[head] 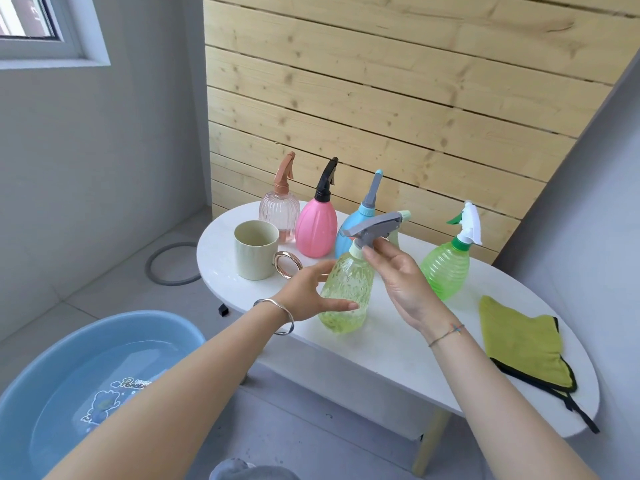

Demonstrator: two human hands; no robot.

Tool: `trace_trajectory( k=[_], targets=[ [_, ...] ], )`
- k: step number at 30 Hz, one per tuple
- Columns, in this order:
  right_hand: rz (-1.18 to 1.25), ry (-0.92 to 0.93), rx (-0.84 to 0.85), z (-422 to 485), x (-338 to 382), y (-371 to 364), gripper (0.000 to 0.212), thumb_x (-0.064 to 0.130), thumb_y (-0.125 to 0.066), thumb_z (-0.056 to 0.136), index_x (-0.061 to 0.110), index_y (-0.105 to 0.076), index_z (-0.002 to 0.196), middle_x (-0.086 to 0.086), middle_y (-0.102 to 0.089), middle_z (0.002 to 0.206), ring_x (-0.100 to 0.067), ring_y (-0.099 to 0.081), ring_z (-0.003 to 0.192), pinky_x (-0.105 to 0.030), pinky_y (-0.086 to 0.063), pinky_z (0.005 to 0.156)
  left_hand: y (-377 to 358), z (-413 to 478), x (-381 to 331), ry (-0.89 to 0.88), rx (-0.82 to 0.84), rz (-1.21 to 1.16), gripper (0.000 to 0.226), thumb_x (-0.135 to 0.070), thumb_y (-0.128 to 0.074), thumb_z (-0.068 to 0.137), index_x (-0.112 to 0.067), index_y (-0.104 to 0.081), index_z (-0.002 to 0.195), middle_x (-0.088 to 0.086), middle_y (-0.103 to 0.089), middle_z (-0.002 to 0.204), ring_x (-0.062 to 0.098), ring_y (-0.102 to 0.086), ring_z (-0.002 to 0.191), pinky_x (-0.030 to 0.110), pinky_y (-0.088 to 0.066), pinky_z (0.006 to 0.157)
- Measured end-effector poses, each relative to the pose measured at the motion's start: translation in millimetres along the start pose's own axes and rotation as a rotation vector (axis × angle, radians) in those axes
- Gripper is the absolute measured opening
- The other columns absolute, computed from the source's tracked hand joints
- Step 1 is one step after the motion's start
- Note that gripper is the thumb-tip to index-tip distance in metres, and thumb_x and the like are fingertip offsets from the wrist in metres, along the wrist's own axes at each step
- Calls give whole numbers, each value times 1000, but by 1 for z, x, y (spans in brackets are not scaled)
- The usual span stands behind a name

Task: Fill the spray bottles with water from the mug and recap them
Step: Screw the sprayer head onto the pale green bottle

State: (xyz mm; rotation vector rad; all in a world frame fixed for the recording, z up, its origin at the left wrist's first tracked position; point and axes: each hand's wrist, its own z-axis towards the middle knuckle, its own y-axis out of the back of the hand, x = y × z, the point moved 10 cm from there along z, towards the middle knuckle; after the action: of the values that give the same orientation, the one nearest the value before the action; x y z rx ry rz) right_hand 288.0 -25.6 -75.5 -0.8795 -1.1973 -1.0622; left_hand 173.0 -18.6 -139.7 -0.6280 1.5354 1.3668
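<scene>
Left hand [308, 292] clasps yellow bottle [346, 289] beside mug [254, 249], right hand [401, 282] pinches sprayer cap [375, 227] (unscrewing, likely): brace body, twist cap only.

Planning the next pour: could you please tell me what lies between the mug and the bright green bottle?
In the head view, the pale yellow bottle lies there; the left hand grips its body, the right hand pinches its collar.

I am cupping the yellow bottle [349, 285] with my left hand [308, 294] at frame centre. My right hand [401, 278] is pinching its neck.
</scene>
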Motion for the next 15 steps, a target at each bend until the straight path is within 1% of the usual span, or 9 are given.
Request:
trace_trajectory(
  k=[1, 3, 4, 6, 8, 10, 12, 13, 15],
  targets=[
    [5, 0, -3, 0, 0, 2, 35, 24, -61, 86, 15, -63, 120, 9, -66, 119, 0, -55, 117, -16, -41, 96, 0, 0, -1, -1, -1, -3, 78, -34, -84, 71, -24, -46, 138, -13, -56, 129, 5, -50, 118, 20, -38, 103],
    [25, 0, -100, 2, -2, 8, 32, 21, -68, 82, 16, -67, 114, 6, -69, 114, -4, -58, 114, -22, -43, 97, 0, 0, -1, -5, -8, -13, 75, -31, -84, 71, -25, -48, 137, -14, -58, 124, 4, -51, 116, 11, -38, 97],
    [24, 0, -165, 3, -4, 11, 33, 25, -75, 76, 19, -71, 109, 5, -71, 111, -9, -59, 115, -29, -43, 100, 0, 0, 0, -4, -13, -15, 74, -29, -84, 71, -25, -48, 136, -15, -58, 122, 4, -52, 114, 4, -37, 92],
    [3, 11, -283, 3, -6, 15, 43, 40, -85, 62, 24, -74, 101, 4, -72, 109, -21, -57, 120, -40, -42, 105, 1, 0, 0, -8, -25, -19, 73, -28, -85, 71, -23, -49, 135, -16, -58, 119, 4, -52, 112, 0, -36, 85],
    [-23, 29, -325, 1, -6, 15, 52, 49, -85, 55, 25, -74, 99, 5, -72, 108, -23, -56, 117, -40, -41, 106, 1, 0, -2, -11, -24, -9, 74, -29, -84, 71, -21, -48, 135, -16, -56, 118, 4, -51, 111, 7, -36, 88],
    [-77, 31, -283, 2, -3, 13, 49, 48, -84, 60, 24, -72, 100, 7, -71, 109, -18, -55, 119, -35, -38, 107, 0, 0, -1, 1, -31, 3, 76, -32, -85, 70, -20, -47, 135, -14, -54, 120, 7, -50, 111, 16, -37, 93],
    [-122, 35, -191, 4, 1, 12, 38, 41, -81, 68, 25, -72, 101, 9, -71, 110, -13, -54, 121, -33, -38, 106, -3, 2, 1, 13, -53, 25, 79, -38, -86, 67, -20, -44, 132, -7, -52, 124, 13, -50, 113, 23, -40, 95],
    [-126, 33, -147, 5, 4, 13, 31, 36, -79, 71, 25, -72, 100, 10, -71, 109, -11, -56, 119, -31, -40, 104, -5, 3, 0, 7, -62, 43, 83, -40, -86, 66, -19, -42, 133, -4, -50, 126, 15, -48, 114, 25, -40, 95],
    [-113, 5, -58, 7, 9, 13, 25, 25, -74, 76, 23, -71, 101, 11, -72, 105, -4, -60, 110, -21, -43, 94, -12, 6, -4, -22, -33, 106, 93, -44, -85, 66, -21, -34, 141, 1, -42, 130, 15, -41, 118, 26, -38, 99]
  ],
)
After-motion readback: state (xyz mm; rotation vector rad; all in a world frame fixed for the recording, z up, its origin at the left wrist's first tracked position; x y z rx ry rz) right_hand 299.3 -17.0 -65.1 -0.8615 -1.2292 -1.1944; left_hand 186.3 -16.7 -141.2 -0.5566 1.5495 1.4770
